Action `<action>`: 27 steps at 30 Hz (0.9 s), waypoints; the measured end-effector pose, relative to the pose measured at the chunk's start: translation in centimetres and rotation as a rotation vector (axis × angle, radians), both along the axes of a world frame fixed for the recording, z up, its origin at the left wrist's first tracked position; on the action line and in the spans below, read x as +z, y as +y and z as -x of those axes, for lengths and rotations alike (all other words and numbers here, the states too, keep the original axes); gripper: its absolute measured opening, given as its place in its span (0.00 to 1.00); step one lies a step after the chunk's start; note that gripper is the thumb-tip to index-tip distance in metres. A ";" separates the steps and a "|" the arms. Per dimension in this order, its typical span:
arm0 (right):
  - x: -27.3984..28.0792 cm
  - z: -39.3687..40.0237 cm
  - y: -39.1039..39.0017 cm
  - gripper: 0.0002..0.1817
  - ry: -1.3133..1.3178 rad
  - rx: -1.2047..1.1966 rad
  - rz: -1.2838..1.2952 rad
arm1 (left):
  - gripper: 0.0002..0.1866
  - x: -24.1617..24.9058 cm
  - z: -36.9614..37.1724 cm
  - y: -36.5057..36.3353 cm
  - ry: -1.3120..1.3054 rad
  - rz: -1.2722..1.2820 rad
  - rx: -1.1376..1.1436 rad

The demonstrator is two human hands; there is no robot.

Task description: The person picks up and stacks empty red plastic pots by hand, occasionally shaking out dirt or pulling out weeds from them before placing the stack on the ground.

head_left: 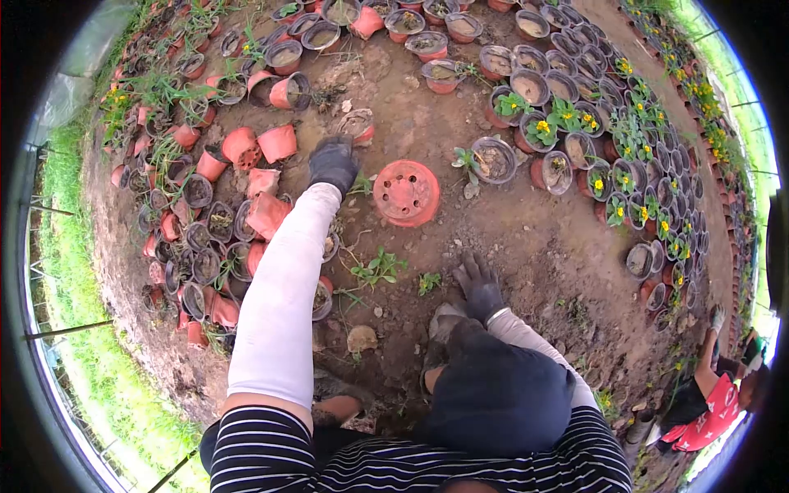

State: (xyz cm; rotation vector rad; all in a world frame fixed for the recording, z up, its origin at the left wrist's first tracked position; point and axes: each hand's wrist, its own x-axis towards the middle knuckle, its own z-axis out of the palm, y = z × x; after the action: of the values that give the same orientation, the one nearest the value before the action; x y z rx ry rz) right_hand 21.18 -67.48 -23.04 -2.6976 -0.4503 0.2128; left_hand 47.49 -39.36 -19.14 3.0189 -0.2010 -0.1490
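Observation:
My left hand, in a dark glove, reaches forward with its fingers curled at the near side of a small red flower pot filled with soil. Part of the fingers is hidden by the back of the glove. Just right of it, a red pot sits upside down, its base with drain holes facing up. My right hand, also gloved, is held low over the bare soil beside my knee, fingers stretched and slightly apart, holding nothing. Small green plants grow between the two arms.
Tipped and upright pots crowd the left side. Rows of dark pots with yellow-flowered plants fill the right. A soil-filled pot stands ahead. Another person in a red top is at the far right. A stone lies near my feet.

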 end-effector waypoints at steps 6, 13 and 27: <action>-2.6 0.2 -0.8 0.34 0.111 0.028 0.078 | 0.16 -5.4 -2.7 1.0 -0.189 -0.061 -0.100; -2.9 -0.5 -0.8 0.34 0.034 0.029 0.098 | 0.12 -5.6 -4.1 2.6 -0.204 0.051 -0.142; 6.5 -3.9 -2.9 0.25 0.227 0.011 -0.402 | 0.30 7.1 24.7 7.4 0.378 2.382 0.572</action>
State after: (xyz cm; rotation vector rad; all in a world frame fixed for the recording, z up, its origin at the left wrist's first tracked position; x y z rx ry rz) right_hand 25.09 -70.39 -16.53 -2.2483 -0.3909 0.3826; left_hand 22.81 -31.94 -12.06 0.5708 0.3242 -0.1776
